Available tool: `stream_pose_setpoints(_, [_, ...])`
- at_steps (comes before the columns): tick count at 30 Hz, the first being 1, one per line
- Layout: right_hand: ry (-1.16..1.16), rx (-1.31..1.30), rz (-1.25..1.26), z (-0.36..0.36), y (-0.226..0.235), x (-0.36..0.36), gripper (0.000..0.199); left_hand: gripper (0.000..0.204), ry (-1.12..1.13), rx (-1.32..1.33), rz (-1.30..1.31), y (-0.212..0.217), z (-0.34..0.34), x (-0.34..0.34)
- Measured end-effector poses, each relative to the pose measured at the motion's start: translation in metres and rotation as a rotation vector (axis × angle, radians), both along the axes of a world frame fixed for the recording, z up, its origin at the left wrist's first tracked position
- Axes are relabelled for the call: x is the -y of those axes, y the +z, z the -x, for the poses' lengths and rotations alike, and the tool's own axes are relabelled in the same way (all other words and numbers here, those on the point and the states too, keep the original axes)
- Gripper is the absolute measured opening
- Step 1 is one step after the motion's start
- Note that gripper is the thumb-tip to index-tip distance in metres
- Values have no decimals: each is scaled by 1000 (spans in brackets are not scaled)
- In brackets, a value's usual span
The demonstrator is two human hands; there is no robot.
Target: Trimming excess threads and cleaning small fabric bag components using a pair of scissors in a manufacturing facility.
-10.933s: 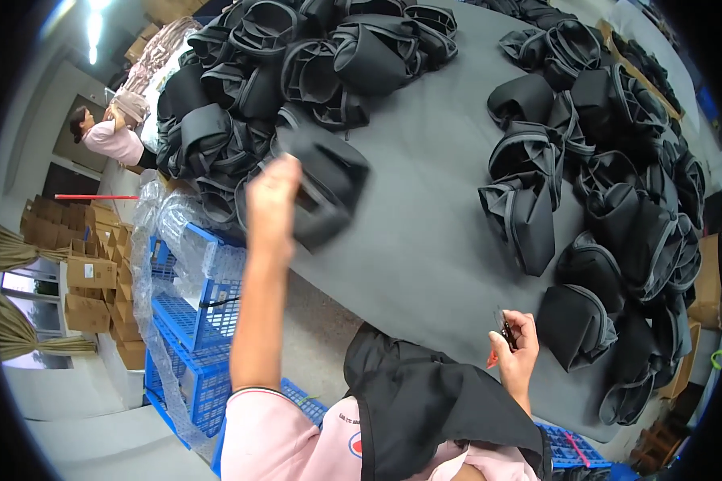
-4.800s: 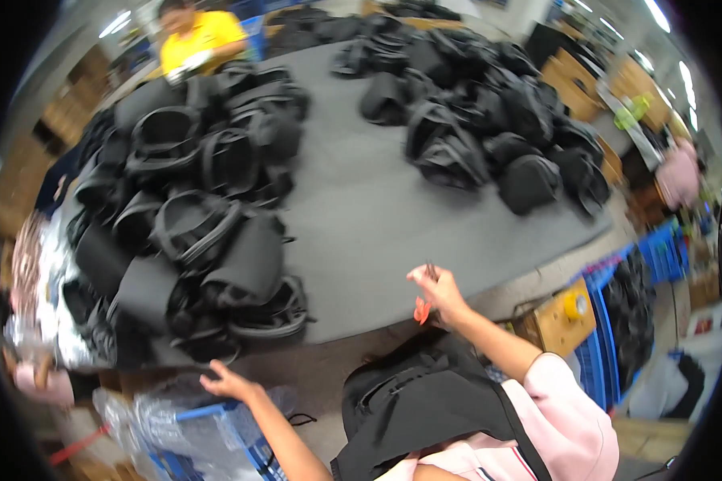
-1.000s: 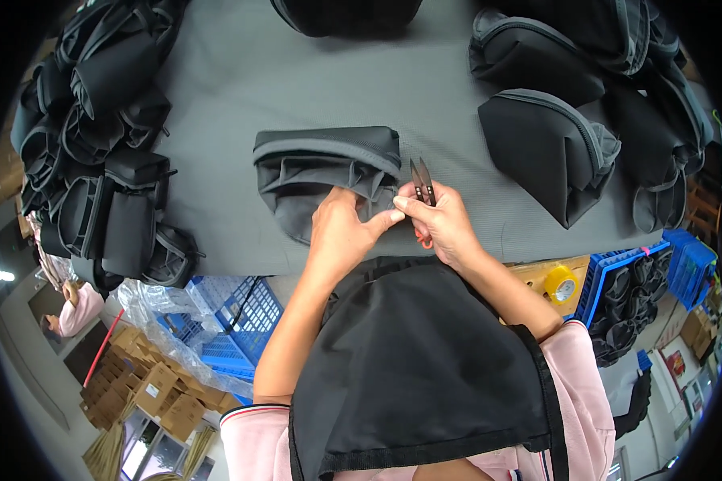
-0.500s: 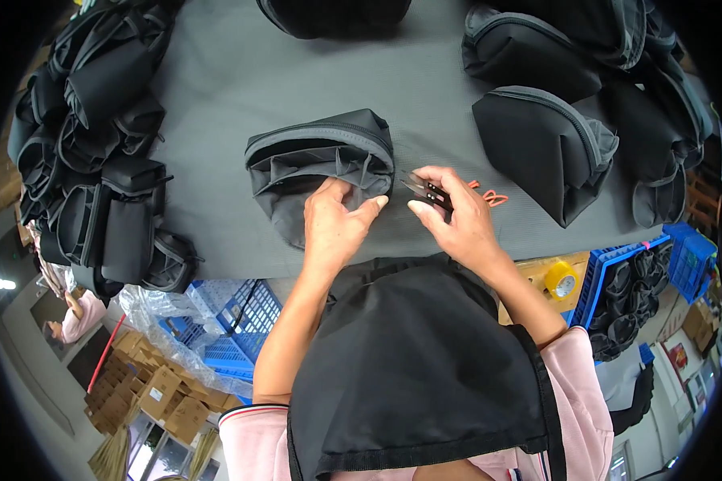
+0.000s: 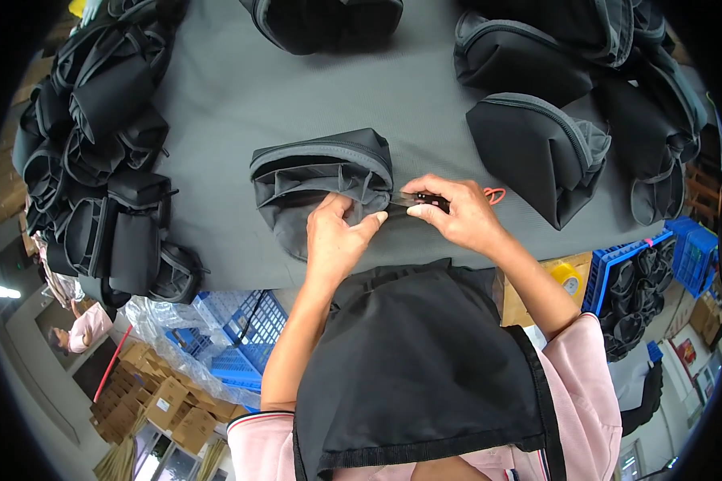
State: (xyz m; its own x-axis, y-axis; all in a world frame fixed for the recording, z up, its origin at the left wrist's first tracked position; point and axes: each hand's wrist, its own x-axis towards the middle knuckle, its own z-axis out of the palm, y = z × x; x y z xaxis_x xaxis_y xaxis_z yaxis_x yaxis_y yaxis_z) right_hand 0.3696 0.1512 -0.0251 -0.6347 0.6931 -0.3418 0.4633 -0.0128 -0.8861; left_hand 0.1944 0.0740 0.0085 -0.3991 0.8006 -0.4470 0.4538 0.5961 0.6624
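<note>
A black zippered pouch [image 5: 282, 220] lies unzipped on the grey table, its grey inner pockets showing. My left hand [image 5: 337, 240] grips its near right side, fingers inside the opening and thumb outside by the right corner. In my right hand [image 5: 467, 215] is a pair of black thread snips [image 5: 431, 201], with metal blades pointing left. The blade tips meet the pouch's right edge near the zipper end, just above my left thumb; whether they touch a thread is too small to tell. An orange cord loop [image 5: 495, 195] shows behind my right hand.
Black pouches are heaped along the left [image 5: 112, 100], and more stand at the right [image 5: 529, 156]. Another black pouch [image 5: 329, 28] sits at the far edge. Below the table are a blue crate [image 5: 257, 325], a yellow tape roll [image 5: 567, 279] and a pouch-filled blue crate [image 5: 598, 293].
My right hand has moved left, bringing the snips' blades from beside the pouch to its right edge. My left hand keeps its hold. The whole view has shifted slightly.
</note>
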Motion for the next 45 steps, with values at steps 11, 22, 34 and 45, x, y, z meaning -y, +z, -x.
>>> stream_pose_setpoints(11, [59, -163, -481, 1, -6, 1, 21, 36, 15, 58, 17, 0, 3, -1])
stream_pose_setpoints(22, [19, -174, -732, 3, -1, 3, 24, 32, 127, 247, 2, -7, 5, 3])
stream_pose_setpoints(34, [-119, -174, -545, 10, 2, 15, 21, 30, 166, 306, -41, -14, 8, 3])
stream_pose_setpoints(45, [-228, -288, -349, 6, 9, 25, 17, 29, 148, 592, -37, -9, 21, -10])
